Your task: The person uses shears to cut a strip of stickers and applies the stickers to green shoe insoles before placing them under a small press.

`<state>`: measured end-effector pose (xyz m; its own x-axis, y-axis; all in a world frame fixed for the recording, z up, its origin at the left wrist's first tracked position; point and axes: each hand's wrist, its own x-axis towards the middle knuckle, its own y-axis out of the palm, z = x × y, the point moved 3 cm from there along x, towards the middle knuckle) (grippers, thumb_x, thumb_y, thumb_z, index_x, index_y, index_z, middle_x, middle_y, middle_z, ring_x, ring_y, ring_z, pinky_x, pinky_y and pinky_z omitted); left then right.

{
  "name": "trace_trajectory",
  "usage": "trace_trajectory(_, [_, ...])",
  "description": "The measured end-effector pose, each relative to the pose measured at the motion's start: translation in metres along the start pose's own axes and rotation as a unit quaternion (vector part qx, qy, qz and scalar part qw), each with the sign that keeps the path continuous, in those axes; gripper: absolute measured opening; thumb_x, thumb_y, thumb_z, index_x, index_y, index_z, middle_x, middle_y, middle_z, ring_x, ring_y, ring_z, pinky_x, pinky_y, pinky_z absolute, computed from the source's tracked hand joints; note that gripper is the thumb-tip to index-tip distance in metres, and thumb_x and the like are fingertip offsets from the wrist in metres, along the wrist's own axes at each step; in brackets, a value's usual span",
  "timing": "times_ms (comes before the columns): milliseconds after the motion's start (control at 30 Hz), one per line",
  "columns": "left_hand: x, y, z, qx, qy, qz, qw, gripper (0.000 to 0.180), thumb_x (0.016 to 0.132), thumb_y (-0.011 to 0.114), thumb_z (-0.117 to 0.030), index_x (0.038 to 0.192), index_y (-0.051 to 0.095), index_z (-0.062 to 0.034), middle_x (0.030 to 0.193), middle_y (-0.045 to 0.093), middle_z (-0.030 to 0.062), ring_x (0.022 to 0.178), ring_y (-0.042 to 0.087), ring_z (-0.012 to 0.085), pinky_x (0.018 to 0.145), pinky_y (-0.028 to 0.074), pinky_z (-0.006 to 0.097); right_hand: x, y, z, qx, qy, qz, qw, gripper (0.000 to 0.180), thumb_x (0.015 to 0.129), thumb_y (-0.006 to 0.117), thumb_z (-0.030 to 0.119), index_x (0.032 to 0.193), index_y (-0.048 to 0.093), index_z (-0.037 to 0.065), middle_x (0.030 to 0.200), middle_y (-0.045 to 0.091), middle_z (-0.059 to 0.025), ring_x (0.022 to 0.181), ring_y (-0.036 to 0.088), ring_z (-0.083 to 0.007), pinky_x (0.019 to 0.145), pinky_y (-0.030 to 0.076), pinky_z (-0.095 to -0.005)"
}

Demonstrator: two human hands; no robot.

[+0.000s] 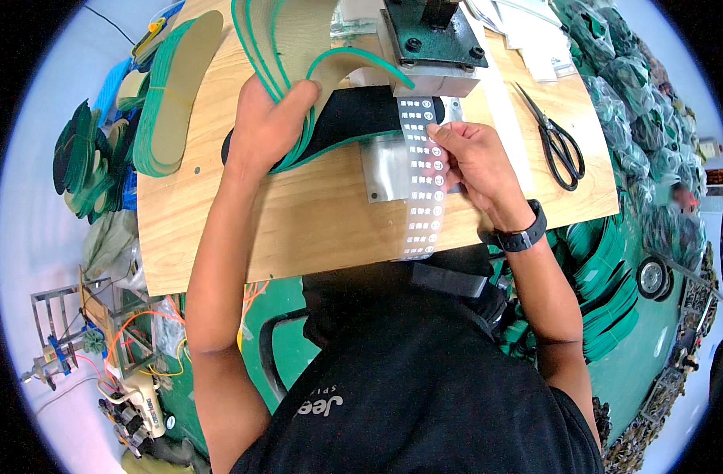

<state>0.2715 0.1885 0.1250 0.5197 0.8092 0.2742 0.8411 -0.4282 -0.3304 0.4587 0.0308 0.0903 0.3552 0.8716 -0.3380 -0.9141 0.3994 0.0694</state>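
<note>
My left hand grips a fanned bunch of beige insoles with green edges and holds them over a black insole that lies on the wooden table. My right hand pinches a long clear strip of white printed labels, which runs from under the green press head down toward the table's front edge. A metal plate lies under the strip.
Black scissors lie at the right of the table. A stack of green-edged insoles sits at the left. More insoles are piled on the floor at left and right. Bagged goods line the right side.
</note>
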Motion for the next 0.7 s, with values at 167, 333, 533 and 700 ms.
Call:
trace_trajectory(167, [-0.002, 0.001, 0.001, 0.012, -0.001, 0.015, 1.0, 0.021, 0.078, 0.059, -0.02, 0.082, 0.06, 0.0005, 0.069, 0.057, 0.0052, 0.067, 0.051, 0.0128, 0.065, 0.045, 0.03, 0.0, 0.0, -0.002, -0.003, -0.003, -0.005, 1.0, 0.025, 0.09, 0.058, 0.018, 0.071, 0.058, 0.003, 0.058, 0.057, -0.0031, 0.046, 0.056, -0.0096, 0.038, 0.044, -0.0198])
trace_trajectory(333, [-0.004, 0.003, 0.001, 0.028, -0.013, 0.02, 0.999, 0.021, 0.078, 0.06, -0.019, 0.082, 0.06, 0.0007, 0.068, 0.058, 0.0049, 0.066, 0.052, 0.0127, 0.065, 0.045, 0.029, -0.001, 0.0, -0.002, 0.009, 0.005, -0.008, 1.0, 0.024, 0.091, 0.059, 0.018, 0.074, 0.06, 0.001, 0.057, 0.059, -0.0039, 0.041, 0.051, -0.0075, 0.037, 0.041, -0.0174])
trace_trajectory(533, [-0.009, 0.007, -0.008, 0.059, -0.002, 0.049, 0.997, 0.023, 0.077, 0.062, -0.019, 0.09, 0.062, -0.0002, 0.074, 0.062, 0.0074, 0.069, 0.056, 0.0153, 0.068, 0.046, 0.029, -0.003, -0.001, -0.004, 0.017, 0.003, 0.006, 1.0, 0.025, 0.089, 0.058, 0.018, 0.071, 0.059, 0.0, 0.059, 0.06, -0.006, 0.046, 0.057, -0.011, 0.039, 0.045, -0.0212])
trace_trajectory(700, [-0.011, 0.021, -0.01, 0.15, 0.034, 0.097, 0.983, 0.05, 0.072, 0.069, -0.022, 0.118, 0.056, -0.0077, 0.089, 0.065, 0.0138, 0.079, 0.062, 0.027, 0.075, 0.048, 0.034, 0.0, 0.0, -0.005, 0.017, -0.004, 0.005, 1.0, 0.028, 0.09, 0.058, 0.021, 0.072, 0.059, 0.0, 0.059, 0.06, -0.0066, 0.046, 0.057, -0.0104, 0.039, 0.045, -0.0208])
